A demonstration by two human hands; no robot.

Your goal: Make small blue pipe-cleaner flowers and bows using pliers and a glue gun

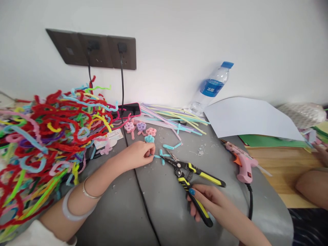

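Note:
My left hand (pixel 139 154) is closed in a pinch on a light blue pipe cleaner (pixel 156 156), which reaches right toward the jaws of the wire strippers. My right hand (pixel 207 201) grips one black-and-yellow handle of the wire strippers (pixel 183 171); their handles are spread and the jaws apart. Short cut blue pieces (pixel 162 160) lie by the jaw tips, and a bent blue piece (pixel 172 147) rests just beyond. Directly above my left fingers sits a small blue flower (pixel 149 138), near pink, purple and coral pipe cleaner flowers (pixel 141 126).
A big tangle of coloured pipe cleaners (pixel 56 126) covers the left side. Straight pastel stems (pixel 174 118), a phone (pixel 129 110) and a water bottle (pixel 212 87) line the wall. To the right are white paper (pixel 252 118), a pink glue gun (pixel 242 160) and another person's hand (pixel 320 153).

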